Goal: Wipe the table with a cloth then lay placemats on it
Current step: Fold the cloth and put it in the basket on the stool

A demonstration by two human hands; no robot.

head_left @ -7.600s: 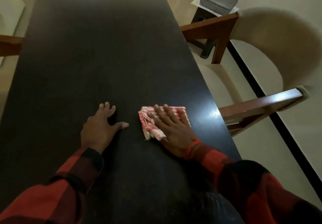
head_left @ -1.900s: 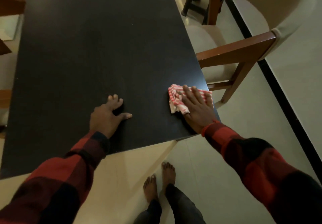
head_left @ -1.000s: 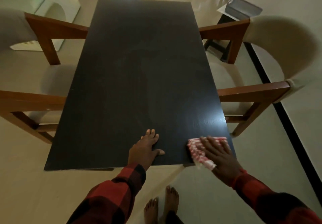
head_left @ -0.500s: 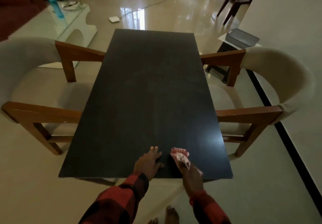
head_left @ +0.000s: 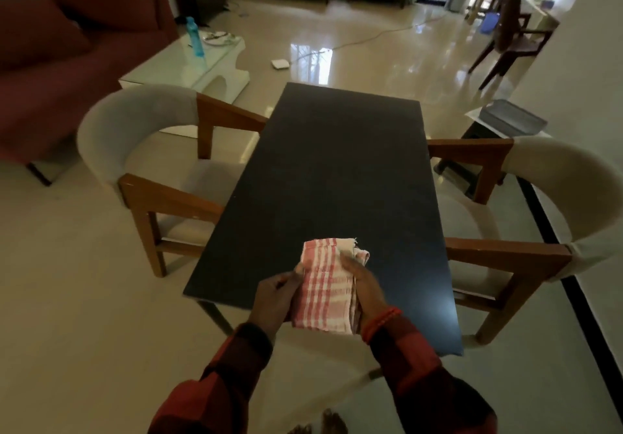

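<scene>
The dark table (head_left: 337,177) fills the frame's centre, its top bare, an armchair (head_left: 148,163) tucked against each long edge and open floor at lower left. Over its near edge, the left hand (head_left: 274,297) and right hand (head_left: 365,290) grip the red-checked cloth (head_left: 325,290) between them.

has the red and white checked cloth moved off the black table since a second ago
Yes. The red and white checked cloth has left the near right corner of the black table, now lifted between left hand and right hand.
</scene>
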